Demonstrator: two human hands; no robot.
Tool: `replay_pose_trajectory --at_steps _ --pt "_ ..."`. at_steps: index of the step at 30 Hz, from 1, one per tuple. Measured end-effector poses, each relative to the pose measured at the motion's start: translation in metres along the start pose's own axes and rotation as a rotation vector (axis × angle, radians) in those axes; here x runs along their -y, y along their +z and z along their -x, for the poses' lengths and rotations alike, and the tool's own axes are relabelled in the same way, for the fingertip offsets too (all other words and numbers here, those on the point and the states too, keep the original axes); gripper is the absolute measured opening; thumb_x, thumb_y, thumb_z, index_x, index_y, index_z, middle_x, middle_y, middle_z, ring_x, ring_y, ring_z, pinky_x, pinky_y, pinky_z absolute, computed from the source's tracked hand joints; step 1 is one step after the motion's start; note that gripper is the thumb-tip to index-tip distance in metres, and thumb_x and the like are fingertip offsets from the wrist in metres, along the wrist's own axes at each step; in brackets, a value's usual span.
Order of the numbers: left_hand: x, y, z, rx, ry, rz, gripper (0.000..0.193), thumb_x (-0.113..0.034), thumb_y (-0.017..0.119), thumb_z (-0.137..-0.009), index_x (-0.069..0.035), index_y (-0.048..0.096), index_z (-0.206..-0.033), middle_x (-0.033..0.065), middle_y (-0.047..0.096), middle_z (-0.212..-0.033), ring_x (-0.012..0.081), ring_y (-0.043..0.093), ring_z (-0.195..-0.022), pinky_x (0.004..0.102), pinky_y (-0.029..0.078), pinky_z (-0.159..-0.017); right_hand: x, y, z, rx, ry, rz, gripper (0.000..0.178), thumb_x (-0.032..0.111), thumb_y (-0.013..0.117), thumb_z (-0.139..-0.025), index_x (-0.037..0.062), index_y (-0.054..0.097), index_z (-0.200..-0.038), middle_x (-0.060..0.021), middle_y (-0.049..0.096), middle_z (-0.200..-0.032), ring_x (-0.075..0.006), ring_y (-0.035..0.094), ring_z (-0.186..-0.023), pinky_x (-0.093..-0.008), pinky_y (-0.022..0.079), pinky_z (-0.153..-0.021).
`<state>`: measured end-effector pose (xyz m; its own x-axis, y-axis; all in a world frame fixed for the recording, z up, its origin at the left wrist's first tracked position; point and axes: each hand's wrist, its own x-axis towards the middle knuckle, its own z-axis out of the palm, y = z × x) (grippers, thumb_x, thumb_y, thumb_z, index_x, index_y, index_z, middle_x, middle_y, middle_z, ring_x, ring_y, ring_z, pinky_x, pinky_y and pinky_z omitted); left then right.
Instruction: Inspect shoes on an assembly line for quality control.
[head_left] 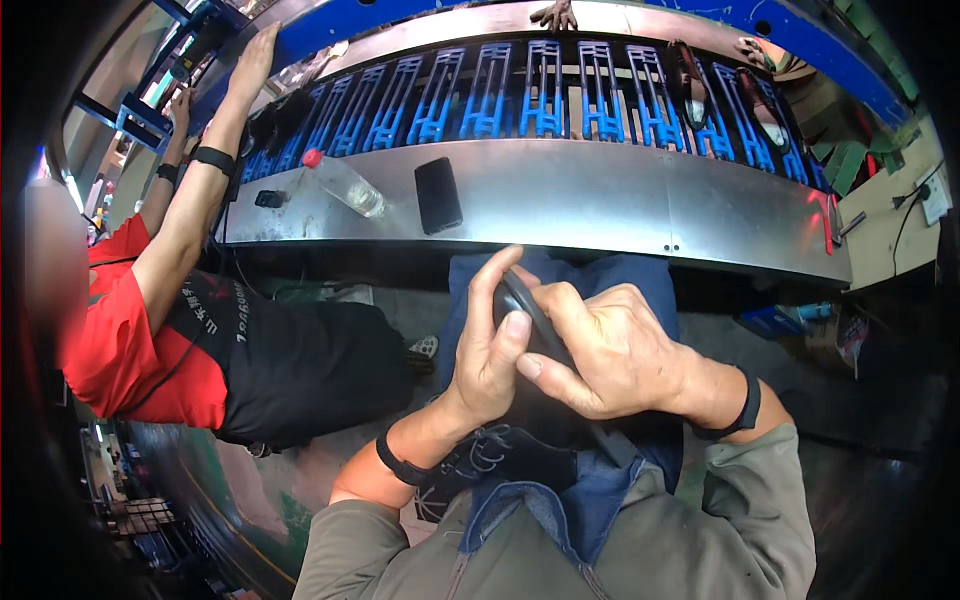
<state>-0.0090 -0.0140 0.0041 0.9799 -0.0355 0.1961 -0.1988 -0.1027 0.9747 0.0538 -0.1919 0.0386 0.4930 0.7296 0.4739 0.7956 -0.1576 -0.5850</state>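
Observation:
Over my lap, my left hand (487, 350) grips a dark, smooth, slim object (518, 298) with a rounded end, thumb on its near side and fingers behind. It is seen almost edge-on, and its kind is unclear. My right hand (605, 350) is closed at the object's other side, fingers curled and thumb pointing left against it. Both hands partly cover it. A black lace-up shoe (490, 455) shows below my left hand.
Ahead runs a metal bench edge (580, 205) bearing a black phone (438, 195) and a lying clear bottle (345, 185) with a red cap. Behind it are blue racks (543, 90), with shoes (692, 85) at right. A person in red (150, 350) sits at left, arm stretched forward.

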Motion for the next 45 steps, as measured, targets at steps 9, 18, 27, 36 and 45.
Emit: replay_pose_trajectory --at_steps 9,18,27,36,45 --pt "0.017 0.004 -0.004 -0.024 -0.035 0.086 0.064 -0.044 0.044 -0.104 -0.003 0.032 -0.150 0.0115 0.049 -0.123 0.0175 0.050 -0.109 0.0333 0.041 -0.099 -0.019 0.010 0.026 0.046 0.055 -0.345 0.060 0.015 0.066 -0.086 -0.0155 0.044 -0.132 -0.0151 0.060 -0.064 -0.0337 0.065 -0.057 -0.0405 0.050 -0.053" --pt "0.072 0.000 0.001 -0.105 -0.585 0.544 0.075 -0.061 0.053 -0.098 -0.002 0.046 -0.143 0.0138 0.059 -0.127 0.0234 0.061 -0.113 0.0394 0.049 -0.103 0.010 0.042 0.059 -0.080 0.310 0.147 0.063 0.016 0.076 -0.080 -0.0121 0.049 -0.129 -0.0195 0.061 -0.093 -0.0318 0.064 -0.077 -0.0384 0.053 -0.070" --pt "0.116 0.022 -0.005 -0.083 -0.740 0.706 0.049 -0.050 0.049 -0.104 -0.006 0.062 -0.123 0.0121 0.071 -0.111 0.0212 0.072 -0.094 0.0346 0.061 -0.082 0.012 0.061 0.136 0.012 0.256 0.347 0.075 0.009 0.072 -0.072 0.0044 0.048 -0.144 -0.0270 0.042 -0.145 -0.0452 0.044 -0.134 -0.0508 0.041 -0.108" --pt "0.083 -0.015 0.000 0.132 -0.343 -0.065 0.049 -0.041 0.045 -0.107 -0.001 0.058 -0.131 0.0055 0.065 -0.103 0.0139 0.064 -0.082 0.0269 0.053 -0.069 -0.020 0.006 0.032 -0.469 -0.180 -0.110 0.078 0.020 0.080 -0.067 0.0100 0.050 -0.138 -0.0228 0.049 -0.140 -0.0429 0.050 -0.129 -0.0522 0.038 -0.109" --pt "0.102 0.041 -0.002 0.100 -0.169 0.123 0.049 -0.014 0.080 -0.083 0.004 0.059 -0.123 0.0130 0.055 -0.124 0.0223 0.055 -0.117 0.0345 0.043 -0.103 -0.139 0.075 0.093 -0.142 0.753 -0.619 0.083 0.032 0.083 -0.082 0.0067 0.040 -0.148 -0.0181 0.055 -0.138 -0.0298 0.053 -0.131 -0.0402 0.043 -0.109"
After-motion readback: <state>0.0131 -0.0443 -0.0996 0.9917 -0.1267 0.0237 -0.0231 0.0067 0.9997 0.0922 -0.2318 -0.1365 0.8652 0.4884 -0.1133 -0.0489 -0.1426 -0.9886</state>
